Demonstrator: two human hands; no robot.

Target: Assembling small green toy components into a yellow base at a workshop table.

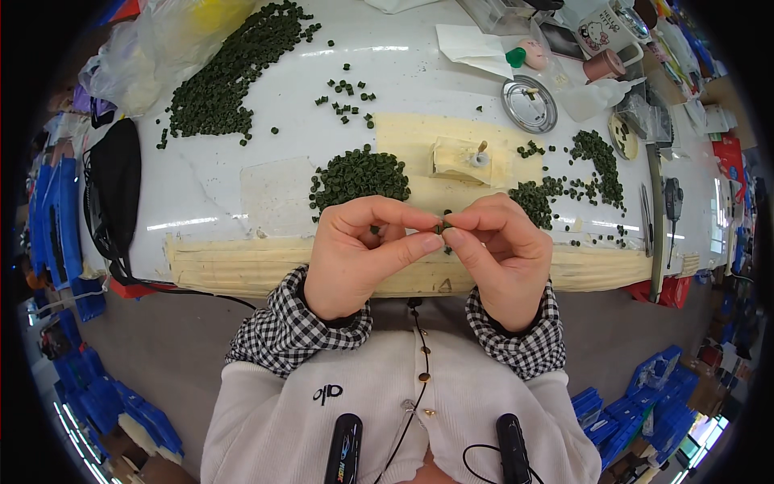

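Close to the table's front edge, my left hand [351, 256] and my right hand [508, 260] meet, thumb and forefinger pinched on each side. Between the fingertips is a small dark green part [442, 227], mostly covered by the fingers; both hands seem to grip it. A pile of small dark green spool-like parts [360, 177] lies just beyond my left hand. Another loose heap of green parts [532, 203] is beside my right hand. Past the hands, a tape-covered block [461, 161] with a short upright peg stands on yellowish tape.
A larger green heap [234, 77] spreads at the far left, near a plastic bag [133, 68] and a black cloth item [113, 181]. Far right are a round metal lid [520, 113], a squeeze bottle [597, 98] and a mug [605, 32]. Tweezers [646, 218] lie at the right edge.
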